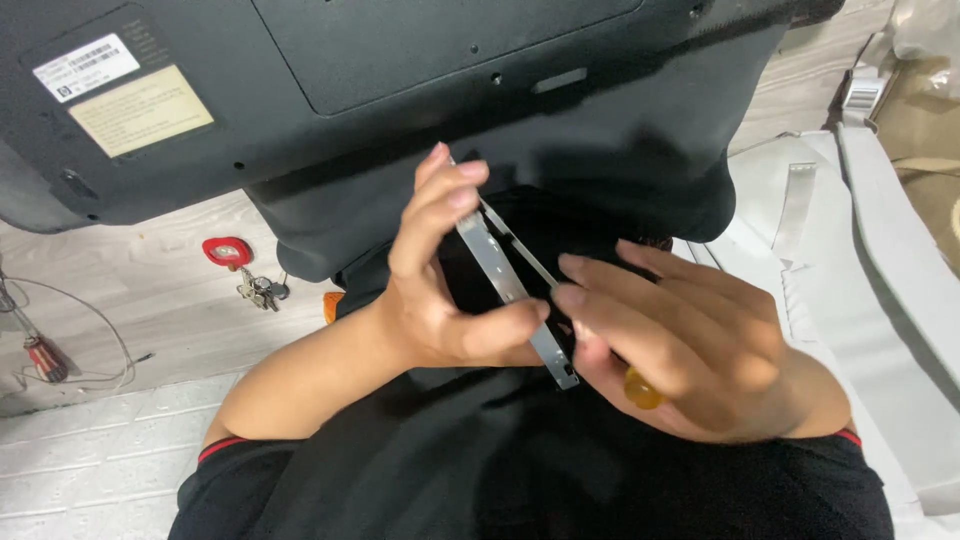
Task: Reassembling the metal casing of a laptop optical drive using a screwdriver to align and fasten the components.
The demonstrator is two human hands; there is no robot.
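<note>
The left hand (440, 300) pinches a thin metal bracket (515, 290) between thumb and fingertips, holding it tilted in the air just below the dark back of a monitor (350, 90). The right hand (680, 350) is curled around a screwdriver with an amber handle (642, 390), its slim shaft lying along the bracket. The bracket looks light and stiff, probably smooth with sharp edges, so it is best gripped by its long edges near the middle.
</note>
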